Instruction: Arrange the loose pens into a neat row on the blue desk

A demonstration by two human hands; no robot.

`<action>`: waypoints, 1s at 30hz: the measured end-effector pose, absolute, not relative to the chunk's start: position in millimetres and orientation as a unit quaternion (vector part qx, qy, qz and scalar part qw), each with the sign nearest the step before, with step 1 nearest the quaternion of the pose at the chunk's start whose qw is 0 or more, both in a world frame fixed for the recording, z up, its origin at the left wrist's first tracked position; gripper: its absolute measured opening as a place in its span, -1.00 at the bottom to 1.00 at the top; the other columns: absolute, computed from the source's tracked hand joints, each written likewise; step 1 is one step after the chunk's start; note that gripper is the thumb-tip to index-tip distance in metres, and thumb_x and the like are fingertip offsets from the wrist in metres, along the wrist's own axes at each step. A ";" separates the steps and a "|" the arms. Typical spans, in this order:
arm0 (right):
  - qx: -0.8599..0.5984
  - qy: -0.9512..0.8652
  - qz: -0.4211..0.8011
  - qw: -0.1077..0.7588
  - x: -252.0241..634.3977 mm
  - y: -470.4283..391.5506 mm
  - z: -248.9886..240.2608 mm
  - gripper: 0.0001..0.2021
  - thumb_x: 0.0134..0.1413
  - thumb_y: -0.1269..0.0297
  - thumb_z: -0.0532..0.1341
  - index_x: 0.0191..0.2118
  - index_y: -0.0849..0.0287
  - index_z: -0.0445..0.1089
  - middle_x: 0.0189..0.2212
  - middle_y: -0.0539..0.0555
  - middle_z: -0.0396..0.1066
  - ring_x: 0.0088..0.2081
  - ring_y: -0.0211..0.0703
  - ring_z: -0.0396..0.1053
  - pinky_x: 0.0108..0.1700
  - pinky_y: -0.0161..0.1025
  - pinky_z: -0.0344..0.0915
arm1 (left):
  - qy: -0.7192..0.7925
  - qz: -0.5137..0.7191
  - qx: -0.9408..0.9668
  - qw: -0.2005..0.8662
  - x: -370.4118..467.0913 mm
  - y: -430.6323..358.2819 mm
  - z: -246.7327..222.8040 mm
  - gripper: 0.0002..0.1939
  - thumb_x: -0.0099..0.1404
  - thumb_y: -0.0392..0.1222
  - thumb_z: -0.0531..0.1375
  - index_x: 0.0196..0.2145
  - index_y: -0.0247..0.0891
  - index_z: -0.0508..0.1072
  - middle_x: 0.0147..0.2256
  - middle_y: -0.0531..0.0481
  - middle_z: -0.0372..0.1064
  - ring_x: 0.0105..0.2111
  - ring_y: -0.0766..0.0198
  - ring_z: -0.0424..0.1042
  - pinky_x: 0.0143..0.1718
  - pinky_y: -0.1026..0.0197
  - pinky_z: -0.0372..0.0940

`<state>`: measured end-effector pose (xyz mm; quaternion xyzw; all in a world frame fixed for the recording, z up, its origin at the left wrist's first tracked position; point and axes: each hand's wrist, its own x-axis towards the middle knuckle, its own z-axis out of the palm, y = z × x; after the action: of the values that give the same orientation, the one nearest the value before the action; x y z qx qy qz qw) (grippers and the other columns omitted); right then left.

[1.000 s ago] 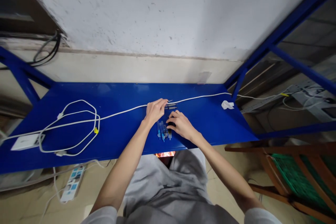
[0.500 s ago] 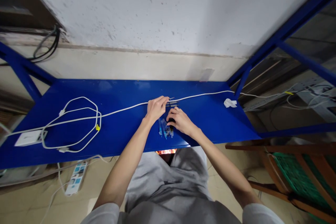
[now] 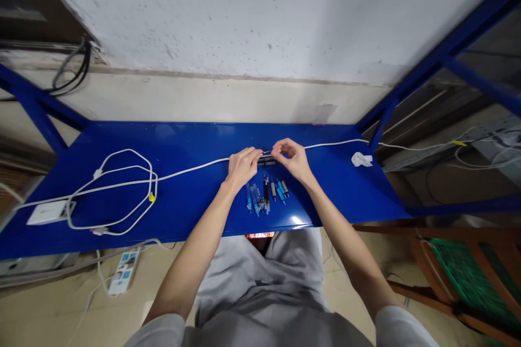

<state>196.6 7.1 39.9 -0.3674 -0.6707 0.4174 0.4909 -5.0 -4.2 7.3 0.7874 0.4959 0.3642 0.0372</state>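
Note:
My left hand (image 3: 243, 167) is closed at the middle of the blue shelf, and a thin pen refill (image 3: 266, 152) pokes out to the right from its fingertips. Thumb and forefinger of my right hand (image 3: 292, 159) pinch together at the refill's far end; whatever sits between them is too small to make out. Dark pen parts (image 3: 267, 161) lie under the gap between both hands. Closer to me are loose pen pieces: clear blue barrels (image 3: 254, 199), dark refills (image 3: 266, 195) and short blue-and-grey pen sections (image 3: 280, 190).
A white cable (image 3: 195, 168) runs across the blue shelf (image 3: 195, 206), passing behind my hands. To the left lie a looped white cord (image 3: 151, 173) and a small white box (image 3: 46, 212). Crumpled tissue (image 3: 361, 159) lies at the right. The wall (image 3: 228, 97) stands behind.
My right hand has moved up from the loose pen pieces to the refill's tip, uncovering the blue-and-grey sections. My left hand has stayed in place with the refill.

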 end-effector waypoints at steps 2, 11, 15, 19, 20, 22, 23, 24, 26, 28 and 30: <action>-0.382 -0.648 0.397 0.525 195.6 17.6 33.5 -0.79 0.17 0.11 0.38 -0.22 0.11 0.45 -0.37 0.00 0.48 -0.34 -0.16 0.47 -0.21 -0.21 0.37 | 0.496 0.360 0.790 0.024 -5.9 -4.6 8.4 -0.73 0.53 -0.20 0.05 -0.12 -0.20 0.56 -0.23 -0.05 0.55 -0.19 0.21 0.53 -0.28 0.23 0.26; -0.356 -0.633 0.448 0.521 187.1 14.1 12.1 -0.83 0.18 0.15 0.36 -0.24 0.12 0.46 -0.37 0.02 0.50 -0.32 -0.13 0.53 -0.18 -0.18 0.42 | 0.478 0.347 0.807 -0.008 -3.8 -1.4 9.2 -0.73 0.54 -0.24 0.02 -0.15 -0.22 0.52 -0.27 -0.05 0.49 -0.26 0.22 0.49 -0.34 0.21 0.20; -0.366 -0.631 0.417 0.542 186.6 14.5 13.7 -0.87 0.20 0.19 0.34 -0.25 0.12 0.48 -0.33 0.02 0.48 -0.31 -0.15 0.50 -0.18 -0.19 0.41 | 0.468 0.343 0.814 -0.006 -1.9 2.8 8.5 -0.72 0.53 -0.27 -0.01 -0.16 -0.24 0.51 -0.28 -0.07 0.48 -0.24 0.20 0.47 -0.30 0.18 0.24; -0.371 -0.611 0.428 0.553 185.5 14.4 14.9 -0.86 0.19 0.17 0.35 -0.25 0.12 0.48 -0.32 0.03 0.48 -0.30 -0.15 0.50 -0.17 -0.19 0.42 | 0.464 0.344 0.816 -0.015 -2.0 3.4 8.2 -0.72 0.53 -0.30 -0.01 -0.15 -0.24 0.51 -0.28 -0.08 0.47 -0.23 0.18 0.45 -0.28 0.17 0.25; -0.373 -0.605 0.426 0.560 185.1 14.1 15.2 -0.86 0.19 0.17 0.35 -0.26 0.12 0.48 -0.31 0.03 0.48 -0.30 -0.15 0.51 -0.16 -0.19 0.42 | 0.466 0.344 0.815 -0.017 -2.2 3.2 8.2 -0.72 0.52 -0.31 -0.01 -0.15 -0.24 0.51 -0.28 -0.07 0.47 -0.23 0.18 0.45 -0.28 0.17 0.25; -0.377 -0.595 0.418 0.575 184.3 13.5 15.5 -0.87 0.20 0.18 0.34 -0.26 0.12 0.48 -0.30 0.03 0.49 -0.29 -0.15 0.52 -0.15 -0.19 0.43 | 0.469 0.345 0.813 -0.018 -2.5 2.7 8.3 -0.72 0.52 -0.32 -0.01 -0.14 -0.24 0.51 -0.27 -0.07 0.47 -0.23 0.18 0.45 -0.28 0.18 0.25; -0.379 -0.593 0.415 0.577 184.0 13.2 15.5 -0.87 0.20 0.18 0.34 -0.26 0.12 0.49 -0.30 0.04 0.50 -0.29 -0.14 0.52 -0.14 -0.18 0.43 | 0.470 0.345 0.812 -0.018 -2.6 2.6 8.3 -0.72 0.52 -0.32 -0.01 -0.14 -0.24 0.51 -0.27 -0.07 0.47 -0.23 0.19 0.45 -0.27 0.18 0.26; -0.380 -0.593 0.415 0.576 183.9 13.1 15.2 -0.86 0.19 0.17 0.34 -0.26 0.12 0.49 -0.29 0.04 0.50 -0.28 -0.14 0.52 -0.14 -0.18 0.43 | 0.472 0.346 0.811 -0.018 -2.7 2.5 8.3 -0.73 0.52 -0.32 -0.01 -0.14 -0.24 0.51 -0.27 -0.06 0.47 -0.22 0.19 0.45 -0.27 0.18 0.26; -0.383 -0.596 0.422 0.566 184.1 13.2 14.1 -0.84 0.17 0.15 0.35 -0.26 0.12 0.48 -0.28 0.05 0.51 -0.27 -0.12 0.53 -0.12 -0.17 0.45 | 0.473 0.347 0.809 -0.018 -2.6 2.6 7.9 -0.73 0.52 -0.31 0.00 -0.13 -0.24 0.51 -0.27 -0.06 0.47 -0.22 0.19 0.45 -0.27 0.18 0.26; -0.387 -0.594 0.427 0.562 185.0 13.5 12.3 -0.82 0.14 0.13 0.37 -0.27 0.12 0.48 -0.28 0.06 0.53 -0.25 -0.10 0.54 -0.10 -0.15 0.46 | 0.471 0.349 0.810 -0.011 -2.2 2.7 7.2 -0.73 0.53 -0.29 0.00 -0.12 -0.23 0.51 -0.26 -0.06 0.47 -0.21 0.19 0.45 -0.26 0.18 0.27; -0.392 -0.582 0.427 0.570 186.2 13.8 10.7 -0.82 0.12 0.14 0.38 -0.27 0.12 0.48 -0.28 0.06 0.54 -0.25 -0.09 0.55 -0.09 -0.15 0.47 | 0.464 0.350 0.814 -0.002 -1.6 2.6 6.4 -0.73 0.54 -0.27 0.00 -0.11 -0.22 0.51 -0.25 -0.06 0.48 -0.20 0.19 0.46 -0.25 0.18 0.27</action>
<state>186.2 13.8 10.7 -0.3921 -0.5822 0.4274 0.5697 -1.6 2.6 6.4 0.8136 0.4640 0.3503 -0.0021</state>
